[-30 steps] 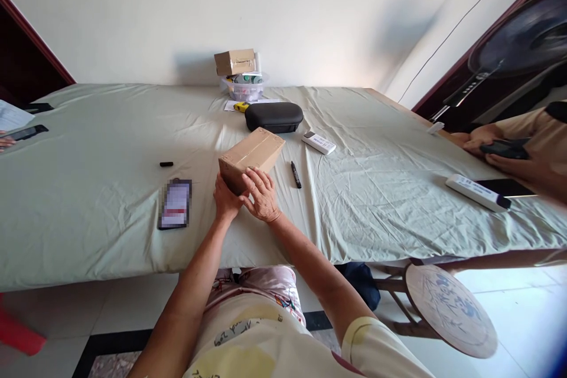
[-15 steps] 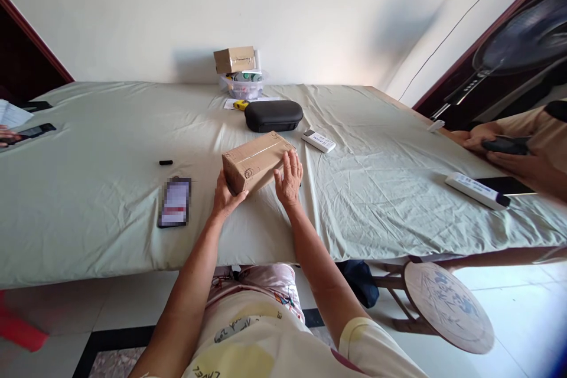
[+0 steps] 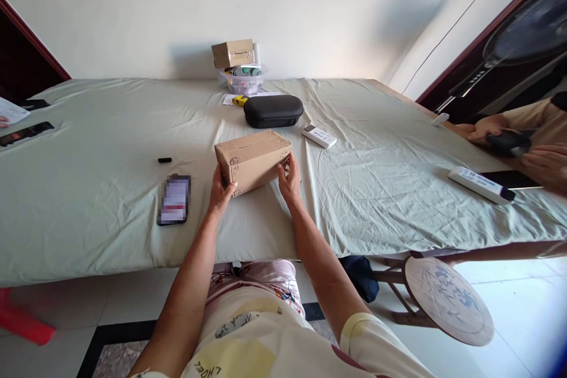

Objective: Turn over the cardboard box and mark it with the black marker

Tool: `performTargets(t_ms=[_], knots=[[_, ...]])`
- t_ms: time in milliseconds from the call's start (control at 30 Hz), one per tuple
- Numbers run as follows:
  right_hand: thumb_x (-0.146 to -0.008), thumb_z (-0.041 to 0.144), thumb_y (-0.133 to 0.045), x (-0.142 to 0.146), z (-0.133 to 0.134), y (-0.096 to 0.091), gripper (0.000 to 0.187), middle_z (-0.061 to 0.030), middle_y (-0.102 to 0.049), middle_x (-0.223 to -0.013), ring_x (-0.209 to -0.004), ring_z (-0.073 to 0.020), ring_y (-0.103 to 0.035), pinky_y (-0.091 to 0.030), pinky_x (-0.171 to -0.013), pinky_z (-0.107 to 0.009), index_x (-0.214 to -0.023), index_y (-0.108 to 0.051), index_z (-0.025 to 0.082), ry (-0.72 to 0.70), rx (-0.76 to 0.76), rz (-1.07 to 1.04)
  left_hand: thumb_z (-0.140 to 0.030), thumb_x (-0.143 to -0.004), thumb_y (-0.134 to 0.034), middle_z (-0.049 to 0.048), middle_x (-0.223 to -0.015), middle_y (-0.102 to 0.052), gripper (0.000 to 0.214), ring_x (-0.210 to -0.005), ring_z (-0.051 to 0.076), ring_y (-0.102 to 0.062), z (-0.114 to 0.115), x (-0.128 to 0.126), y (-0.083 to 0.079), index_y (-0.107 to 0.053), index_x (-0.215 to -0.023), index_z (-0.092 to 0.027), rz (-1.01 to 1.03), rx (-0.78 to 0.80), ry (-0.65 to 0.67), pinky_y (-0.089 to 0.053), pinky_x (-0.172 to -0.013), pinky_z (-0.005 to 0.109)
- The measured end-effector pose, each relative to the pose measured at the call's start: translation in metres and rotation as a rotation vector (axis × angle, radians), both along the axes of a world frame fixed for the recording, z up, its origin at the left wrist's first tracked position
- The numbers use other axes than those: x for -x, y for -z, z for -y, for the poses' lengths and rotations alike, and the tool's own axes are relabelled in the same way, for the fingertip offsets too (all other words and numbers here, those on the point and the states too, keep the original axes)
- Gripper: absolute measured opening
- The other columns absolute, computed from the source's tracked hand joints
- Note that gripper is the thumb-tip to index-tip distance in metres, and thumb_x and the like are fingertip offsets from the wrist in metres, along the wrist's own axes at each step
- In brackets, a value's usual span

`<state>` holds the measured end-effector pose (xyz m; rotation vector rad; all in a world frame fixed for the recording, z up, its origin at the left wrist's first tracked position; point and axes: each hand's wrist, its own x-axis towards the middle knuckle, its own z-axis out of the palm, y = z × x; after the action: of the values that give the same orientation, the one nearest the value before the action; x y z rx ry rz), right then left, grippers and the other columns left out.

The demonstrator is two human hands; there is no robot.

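Note:
A brown cardboard box [image 3: 259,162] with dark printed marks is held between both hands over the cloth-covered table [image 3: 110,112]. My left hand [image 3: 220,190] grips its left end, thumb on the near face and fingers mostly hidden behind the corner. At the right end, my right hand [image 3: 290,178] has its fingers curled against the box's side. Just beyond the box lies a black hard case [image 3: 273,111], with a white device [image 3: 319,137] to its right. Left of my hands are a phone [image 3: 174,201] with a blurred screen and a small black stick [image 3: 165,160].
At the wall, a small cardboard box [image 3: 233,54] rests on a clear plastic tub [image 3: 243,81], with a yellow tool [image 3: 240,100] nearby. Another person's hands [image 3: 494,133] are at the right, near a second white device [image 3: 481,185]. A round stool [image 3: 449,301] stands below the table edge.
The cardboard box has turned and tipped so more of its near long face shows. My right hand went from flat, extended fingers to curled around the right end.

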<state>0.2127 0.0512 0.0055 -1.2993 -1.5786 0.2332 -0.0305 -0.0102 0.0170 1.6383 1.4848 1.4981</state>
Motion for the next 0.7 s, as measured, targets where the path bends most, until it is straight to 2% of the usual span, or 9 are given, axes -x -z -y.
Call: performTargets(t_ms=[100, 267, 433, 567, 700], knots=[[-0.104, 0.04, -0.042, 0.005, 0.0, 0.002, 0.069, -0.0201, -0.059, -0.149, -0.129, -0.0283, -0.061, -0.058, -0.103, -0.047, -0.168, -0.028, 0.018, 0.002, 0.007, -0.016, -0.042, -0.094, -0.057, 0.0143, -0.164, -0.05, 0.079, -0.152, 0.029, -0.049, 0.0, 0.002, -0.006, -0.03, -0.165, -0.019, 0.017, -0.005, 0.059, -0.047, -0.122, 0.042], [-0.097, 0.03, -0.046, 0.016, 0.001, 0.009, 0.075, -0.0187, -0.061, -0.144, -0.127, -0.0278, -0.061, -0.062, -0.095, -0.045, -0.169, -0.028, 0.02, -0.004, 0.015, 0.012, -0.031, -0.1, -0.04, 0.0111, -0.163, -0.052, 0.064, -0.152, 0.023, -0.05, -0.002, 0.004, -0.004, -0.036, -0.163, -0.02, -0.008, 0.009, -0.034, -0.043, -0.126, 0.04], [-0.092, 0.026, -0.049, 0.02, 0.003, 0.011, 0.077, -0.0176, -0.063, -0.142, -0.122, -0.0278, -0.065, -0.061, -0.096, -0.045, -0.167, -0.032, 0.02, -0.007, 0.133, 0.059, -0.036, -0.102, -0.041, 0.014, -0.154, -0.06, 0.055, -0.142, 0.024, -0.06, -0.006, 0.006, 0.011, -0.045, -0.155, -0.019, 0.002, -0.004, -0.161, -0.049, -0.119, 0.04], [-0.09, 0.023, -0.05, 0.023, 0.008, 0.005, 0.067, -0.0166, -0.068, -0.136, -0.114, -0.0269, -0.071, -0.06, -0.096, -0.045, -0.157, -0.047, 0.02, -0.025, 0.288, 0.082, -0.033, -0.101, -0.044, 0.0147, -0.141, -0.069, 0.049, -0.132, 0.024, -0.066, -0.01, 0.009, 0.018, -0.052, -0.147, -0.019, -0.017, 0.042, -0.268, -0.053, -0.113, 0.039], [-0.09, 0.021, -0.051, 0.025, 0.014, -0.003, 0.055, -0.0144, -0.072, -0.134, -0.117, -0.0299, -0.069, -0.055, -0.104, -0.051, -0.145, -0.056, 0.021, 0.041, 0.337, 0.207, -0.027, -0.098, -0.047, 0.0139, -0.132, -0.073, 0.046, -0.124, 0.024, -0.07, -0.014, 0.011, 0.023, -0.054, -0.143, -0.019, -0.044, 0.061, -0.319, -0.056, -0.109, 0.038]])
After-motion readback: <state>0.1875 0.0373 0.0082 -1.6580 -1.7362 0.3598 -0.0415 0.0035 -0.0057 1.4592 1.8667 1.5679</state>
